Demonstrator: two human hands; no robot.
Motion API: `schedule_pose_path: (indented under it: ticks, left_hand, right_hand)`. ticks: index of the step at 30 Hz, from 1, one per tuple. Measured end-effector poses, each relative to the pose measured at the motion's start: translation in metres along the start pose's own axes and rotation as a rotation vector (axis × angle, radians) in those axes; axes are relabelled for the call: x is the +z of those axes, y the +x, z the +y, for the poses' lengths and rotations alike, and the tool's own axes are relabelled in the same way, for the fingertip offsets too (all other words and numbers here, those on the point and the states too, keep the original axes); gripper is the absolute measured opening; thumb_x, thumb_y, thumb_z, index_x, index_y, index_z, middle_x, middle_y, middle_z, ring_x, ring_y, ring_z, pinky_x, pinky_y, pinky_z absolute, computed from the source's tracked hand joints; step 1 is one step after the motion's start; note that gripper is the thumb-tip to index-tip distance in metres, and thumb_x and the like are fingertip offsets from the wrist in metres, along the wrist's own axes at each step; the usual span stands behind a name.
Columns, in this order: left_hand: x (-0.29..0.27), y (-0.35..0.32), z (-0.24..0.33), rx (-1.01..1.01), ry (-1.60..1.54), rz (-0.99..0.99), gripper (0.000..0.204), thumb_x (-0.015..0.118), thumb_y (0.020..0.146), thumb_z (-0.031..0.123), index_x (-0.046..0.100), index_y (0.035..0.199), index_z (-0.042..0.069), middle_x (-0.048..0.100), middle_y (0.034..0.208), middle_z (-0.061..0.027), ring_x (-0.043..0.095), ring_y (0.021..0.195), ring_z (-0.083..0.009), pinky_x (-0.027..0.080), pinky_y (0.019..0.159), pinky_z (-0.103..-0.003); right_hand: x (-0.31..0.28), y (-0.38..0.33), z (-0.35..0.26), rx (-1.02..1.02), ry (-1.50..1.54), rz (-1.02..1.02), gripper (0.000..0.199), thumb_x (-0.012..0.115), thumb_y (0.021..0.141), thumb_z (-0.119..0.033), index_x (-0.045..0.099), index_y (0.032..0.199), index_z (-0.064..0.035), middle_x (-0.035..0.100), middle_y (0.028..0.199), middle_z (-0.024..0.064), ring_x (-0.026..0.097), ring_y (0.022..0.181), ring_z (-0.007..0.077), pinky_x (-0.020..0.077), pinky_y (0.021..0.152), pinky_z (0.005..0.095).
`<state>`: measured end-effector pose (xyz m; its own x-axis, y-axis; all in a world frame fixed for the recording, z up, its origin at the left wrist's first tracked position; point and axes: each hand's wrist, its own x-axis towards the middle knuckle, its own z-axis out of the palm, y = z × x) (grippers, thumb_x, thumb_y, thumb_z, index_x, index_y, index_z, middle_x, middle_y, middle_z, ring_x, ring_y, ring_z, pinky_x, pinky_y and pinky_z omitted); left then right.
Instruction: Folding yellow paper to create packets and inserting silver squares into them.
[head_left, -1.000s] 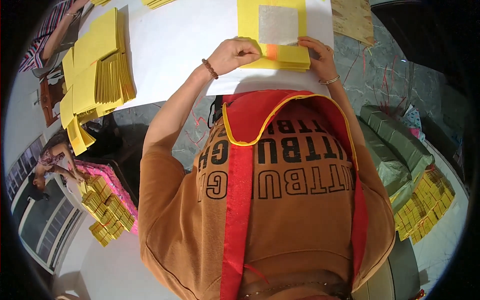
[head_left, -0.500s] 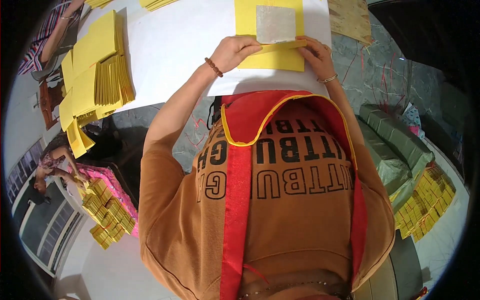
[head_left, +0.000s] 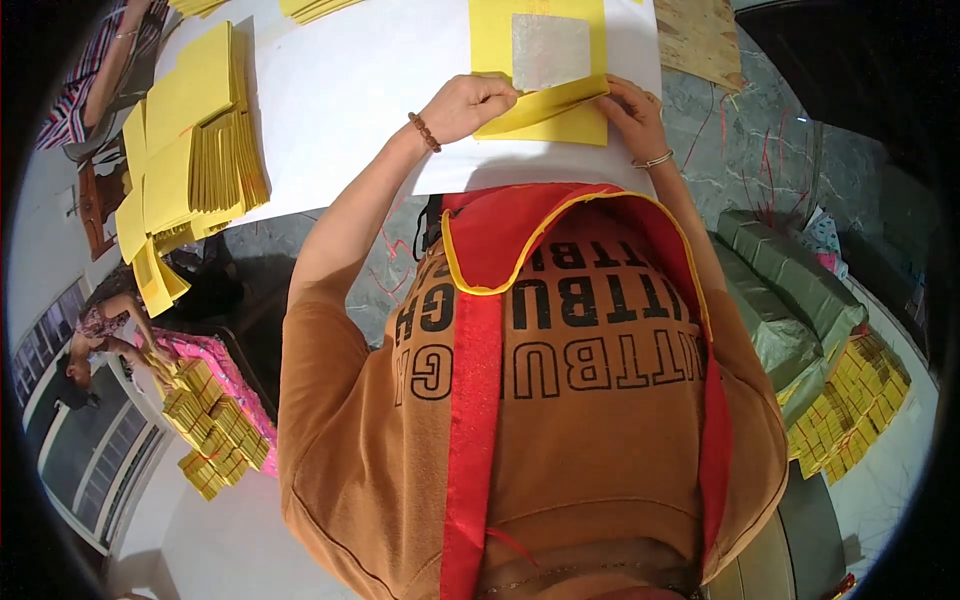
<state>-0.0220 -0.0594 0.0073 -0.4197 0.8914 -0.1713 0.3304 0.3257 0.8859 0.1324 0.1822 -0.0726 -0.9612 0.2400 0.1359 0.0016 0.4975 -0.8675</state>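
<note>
A yellow paper sheet (head_left: 560, 131) with a silver square (head_left: 551, 50) lies on the white table near its right end. Its near part is lifted into a curved yellow fold (head_left: 548, 103). My left hand (head_left: 474, 103) pinches the fold's left end between thumb and fingers. At the other end, my right hand (head_left: 632, 110) grips the fold with its fingers bent. The fold overlaps the near edge of the silver square. Whether it is one layer or several, I cannot make out.
Stacks of yellow paper (head_left: 190, 130) stand at the table's left edge, beside a person's arm (head_left: 110, 75). Another person (head_left: 110, 330) handles tied yellow bundles (head_left: 215, 420) at lower left. More bundles (head_left: 850, 405) lie at right, by green wrapped packages (head_left: 785, 285). Red strings litter the floor.
The narrow flat strip between my hands has become a wider, curved fold, slanting up to the right. My left hand has shifted slightly left, and the right end of the fold has risen a little.
</note>
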Motion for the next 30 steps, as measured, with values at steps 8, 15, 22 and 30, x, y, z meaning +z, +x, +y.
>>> schedule_pose_path:
  ticks: [8, 15, 22, 30]
  left_hand:
    - [0.004, -0.009, 0.019, 0.118, 0.161, 0.014, 0.032, 0.053, 0.086, 0.023, 0.054, 0.112, 0.004, 0.057, 0.098, -0.0080, 0.054, 0.074, -0.0150, 0.044, 0.069, -0.025]
    - [0.023, -0.015, 0.027, 0.497, 0.795, 0.024, 0.054, 0.058, 0.071, 0.002, 0.050, 0.120, 0.024, 0.046, 0.122, -0.0134, 0.054, 0.091, -0.0258, 0.045, 0.078, -0.035]
    - [0.021, -0.012, 0.006, 0.531, 0.812, 0.033, 0.039, 0.062, 0.070, 0.010, 0.058, 0.110, 0.009, 0.051, 0.117, -0.0106, 0.049, 0.097, -0.0245, 0.042, 0.083, -0.033]
    - [0.016, -0.010, 0.013, 0.551, 0.719, 0.004, 0.048, 0.069, 0.067, 0.019, 0.056, 0.111, 0.007, 0.052, 0.115, -0.0099, 0.048, 0.096, -0.0260, 0.042, 0.085, -0.034]
  right_hand:
    - [-0.002, 0.002, -0.014, 0.037, 0.038, -0.035, 0.023, 0.059, 0.082, -0.026, 0.062, 0.103, -0.0173, 0.059, 0.113, -0.0037, 0.051, 0.104, 0.0078, 0.0215, 0.088, 0.0299]
    - [-0.002, 0.002, -0.010, 0.022, 0.039, -0.021, 0.021, 0.056, 0.084, -0.025, 0.062, 0.101, -0.0165, 0.059, 0.112, -0.0048, 0.050, 0.104, 0.0071, 0.0209, 0.088, 0.0289]
    - [-0.001, 0.002, -0.010, 0.032, 0.012, -0.026, 0.022, 0.054, 0.085, -0.027, 0.063, 0.101, -0.0153, 0.059, 0.112, -0.0049, 0.051, 0.103, 0.0069, 0.0217, 0.088, 0.0296]
    - [-0.001, 0.003, -0.008, 0.050, 0.004, -0.023, 0.023, 0.054, 0.085, -0.027, 0.062, 0.103, -0.0145, 0.059, 0.113, -0.0039, 0.051, 0.103, 0.0079, 0.0227, 0.089, 0.0294]
